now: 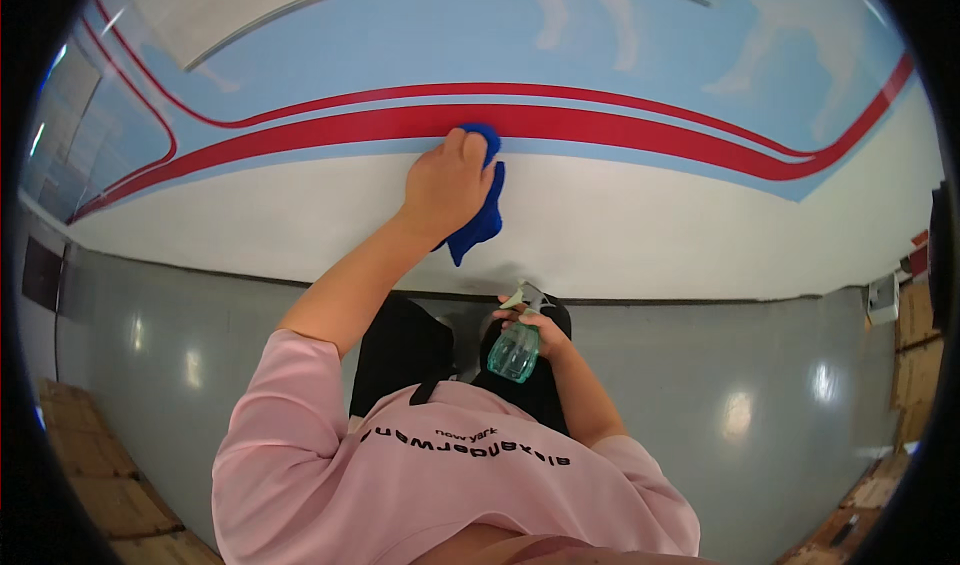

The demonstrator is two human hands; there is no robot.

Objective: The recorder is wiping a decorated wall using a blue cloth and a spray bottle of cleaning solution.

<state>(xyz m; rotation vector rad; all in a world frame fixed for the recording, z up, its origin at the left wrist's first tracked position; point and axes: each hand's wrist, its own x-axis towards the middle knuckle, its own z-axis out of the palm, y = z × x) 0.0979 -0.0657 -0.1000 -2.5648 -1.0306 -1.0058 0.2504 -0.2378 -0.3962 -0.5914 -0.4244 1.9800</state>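
My left hand is closed round a blue cloth and presses it against the wall, at the lower edge of a broad red stripe. Part of the cloth hangs loose below my fingers. Close to my lap, my right hand grips a see-through green spray bottle with a pale trigger head. The bottle stands roughly upright, its nozzle toward the wall; liquid inside is hard to make out.
Grey floor meets the wall along a dark base line. Cardboard boxes are stacked at the left, and more boxes at the right. A small white box sits by the wall's right end. Pale panels hang higher up.
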